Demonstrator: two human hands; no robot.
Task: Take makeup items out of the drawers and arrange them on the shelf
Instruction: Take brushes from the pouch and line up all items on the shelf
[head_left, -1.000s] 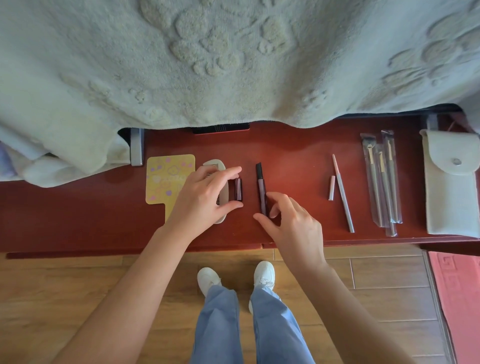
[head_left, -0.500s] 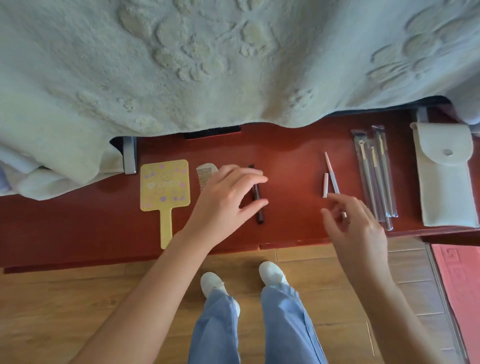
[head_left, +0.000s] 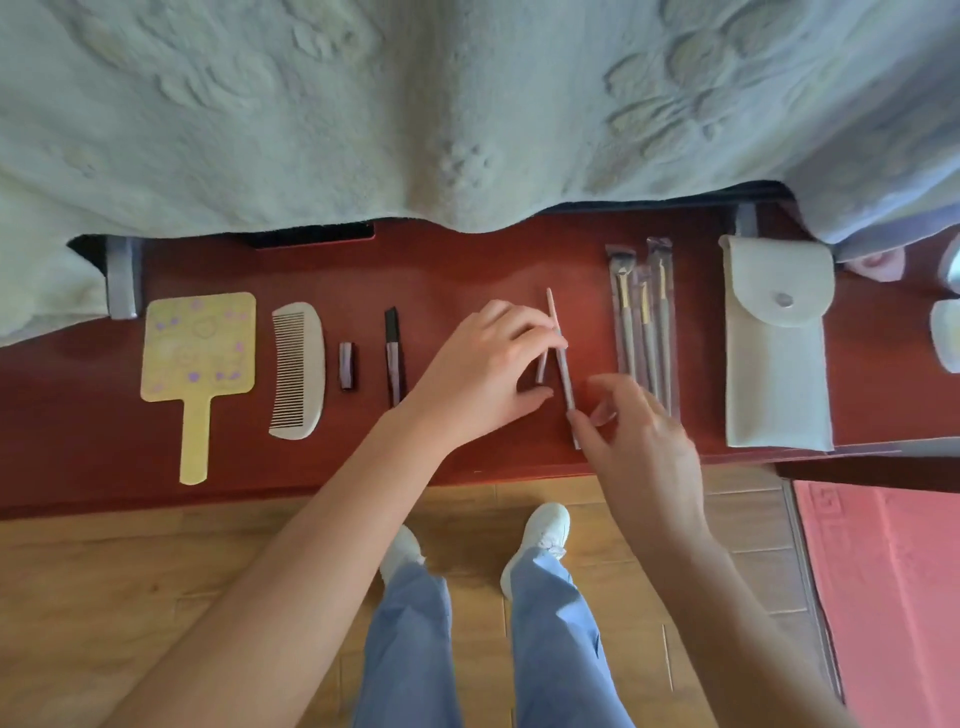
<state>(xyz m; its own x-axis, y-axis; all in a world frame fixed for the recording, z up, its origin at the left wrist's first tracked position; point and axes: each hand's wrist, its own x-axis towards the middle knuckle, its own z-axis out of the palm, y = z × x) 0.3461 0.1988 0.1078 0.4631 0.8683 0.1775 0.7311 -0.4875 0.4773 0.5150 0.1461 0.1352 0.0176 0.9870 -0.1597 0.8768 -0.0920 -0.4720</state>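
A row of makeup items lies on the red-brown shelf (head_left: 467, 270): yellow hand mirror (head_left: 200, 345), pale comb (head_left: 298, 371), small dark cap (head_left: 348, 366), dark pencil (head_left: 393, 356). Right of these are a thin pink pencil (head_left: 560, 348) and its short cap (head_left: 542, 370). My left hand (head_left: 483, 374) spans the short cap between thumb and fingertips, the fingertips also touching the pink pencil. My right hand (head_left: 639, 441) pinches the pencil's near end with thumb and forefinger. Both items rest on the shelf.
Several wrapped brushes (head_left: 644, 327) and a white snap pouch (head_left: 776, 343) lie to the right. A pale blanket (head_left: 467, 104) hangs over the shelf's back. The shelf's front edge runs above my shoes, with a pink mat (head_left: 883, 571) on the wooden floor at right.
My left hand left the dark pencil and dark cap and moved right to the pink pencil's cap. My right hand closed on the pink pencil's near end. The camera shifted right.
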